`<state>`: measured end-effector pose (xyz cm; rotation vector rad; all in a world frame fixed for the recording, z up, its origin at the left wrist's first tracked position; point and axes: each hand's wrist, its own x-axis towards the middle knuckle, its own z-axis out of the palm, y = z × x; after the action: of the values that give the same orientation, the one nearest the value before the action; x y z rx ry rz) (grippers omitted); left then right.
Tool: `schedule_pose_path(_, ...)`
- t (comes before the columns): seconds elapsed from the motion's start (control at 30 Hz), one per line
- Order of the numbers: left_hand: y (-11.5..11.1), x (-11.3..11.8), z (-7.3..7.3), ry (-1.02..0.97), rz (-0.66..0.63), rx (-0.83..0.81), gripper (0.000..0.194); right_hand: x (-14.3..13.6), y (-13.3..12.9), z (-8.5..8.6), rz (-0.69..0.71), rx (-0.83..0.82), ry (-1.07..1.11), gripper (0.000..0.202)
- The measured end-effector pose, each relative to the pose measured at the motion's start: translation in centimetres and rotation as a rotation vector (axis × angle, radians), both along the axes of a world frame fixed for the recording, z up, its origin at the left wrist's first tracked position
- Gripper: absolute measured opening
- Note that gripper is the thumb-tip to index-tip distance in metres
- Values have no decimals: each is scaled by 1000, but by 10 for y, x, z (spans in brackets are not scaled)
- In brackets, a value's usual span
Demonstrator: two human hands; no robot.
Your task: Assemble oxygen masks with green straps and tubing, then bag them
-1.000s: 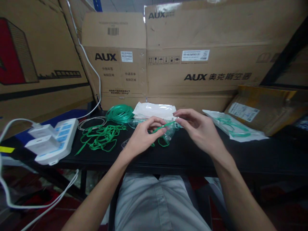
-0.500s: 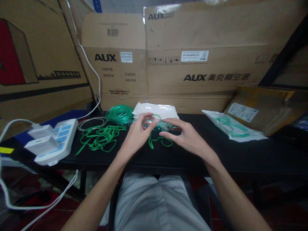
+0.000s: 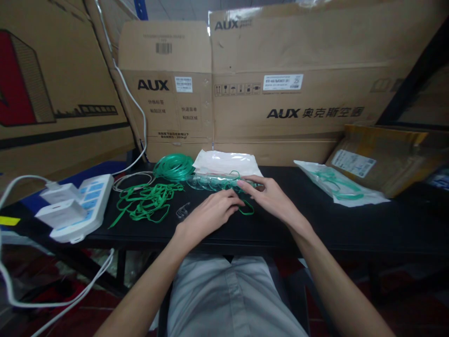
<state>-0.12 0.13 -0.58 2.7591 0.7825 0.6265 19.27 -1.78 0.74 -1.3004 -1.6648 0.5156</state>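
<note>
Clear green-tinted plastic pieces (image 3: 213,181) lie in a row in front of a white packet (image 3: 226,162). My right hand (image 3: 268,194) is at the right end of that row, its thumb and fingers closed on one clear green piece. Just in front of the row, my left hand (image 3: 215,210) lies palm down with bent fingers at a green elastic strap (image 3: 247,208); its fingertips are partly hidden. To the left are a pile of green straps (image 3: 149,201), a coil of green tubing (image 3: 174,167) and small metal strips (image 3: 183,211).
A white power strip (image 3: 86,206) with plugged-in adapters sits at the left, with cables around it. At the right lie a sealed clear bag (image 3: 336,185) and a cardboard box (image 3: 382,157). Large cartons stand behind the black table.
My left hand has moved down and toward me, off the clear pieces to the strap. My right hand has shifted slightly with its fingers closer together. The metal strips are now uncovered.
</note>
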Motion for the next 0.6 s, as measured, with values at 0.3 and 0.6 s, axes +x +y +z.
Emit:
schedule_pose_path(0.3,7,-3,-6,-32,8,-14,18,7,3,0,16,-36,59,48)
schedule_pose_path(0.6,18,-15,13,-423,-45,-704,30,11,3,6,-14,-212,262,44)
